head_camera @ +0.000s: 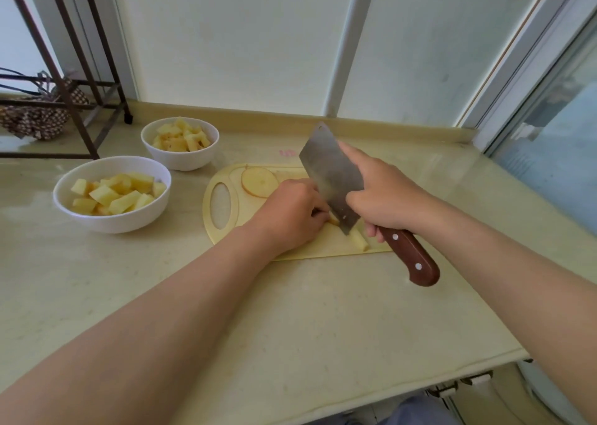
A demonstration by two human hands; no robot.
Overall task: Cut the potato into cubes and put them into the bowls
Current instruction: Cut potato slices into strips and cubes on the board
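Here, on the counter (pixel 290 311): pale cutting board (pixel 323 247) in the middle, two white bowls to its left, all seen from above.
Right hand (pixel 384 198): wrapped round the brown handle of a cleaver (pixel 329 179), forefinger stretched along the spine of the blade.
Cleaver: heel of the edge down at the board, far corner raised and aimed away toward the window wall.
Left hand (pixel 290 211): fingers curled over the potato strip (pixel 358 240), pressing it to the board, knuckles close against the flat of the blade; fingertips hidden.
Near bowl (pixel 111 222): filled with large potato cubes (pixel 113 195).
Far bowl (pixel 181 161): heaped with smaller cubes.
Done so far: by the look of both bowls, most of the potato already cubed and put away.
Left to do: likely chopping this strip, cutting the round potato slice (pixel 259 181) lying flat on the far left of the board, then moving those pieces into the bowls.
Strip position: near right part of the board, under the blade.
Strip direction: long axis running from beneath the left hand toward the board's near right edge, free end pointing toward the cleaver handle, blade set across it.
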